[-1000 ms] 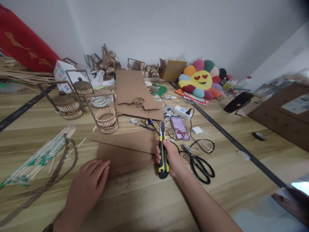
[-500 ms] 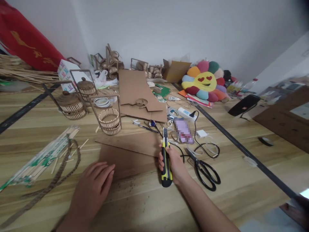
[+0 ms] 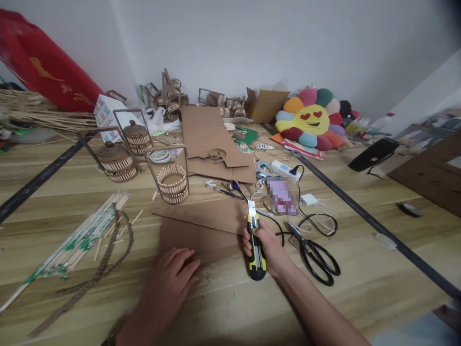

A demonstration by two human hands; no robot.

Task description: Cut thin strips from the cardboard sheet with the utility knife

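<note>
A yellow and black utility knife is gripped in my right hand, its blade end pointing away from me. My left hand rests at the near edge of a brown cardboard piece, fingers stretched out and holding nothing. Behind that cardboard stands a small open bucket of wooden sticks with a square handle. To the right of my right hand lie black-handled scissors. Beyond the knife, a larger cut cardboard sheet carries a brown ring.
On the left lie packs of thin sticks and a twisted brown strip. Two lidded stick buckets stand behind them. A purple phone, a power strip and cables are right of centre. A flower cushion sits at the back.
My left hand has shifted right along the cardboard's near edge. The view has turned slightly left, so things sit farther right. The knife stays in my right hand.
</note>
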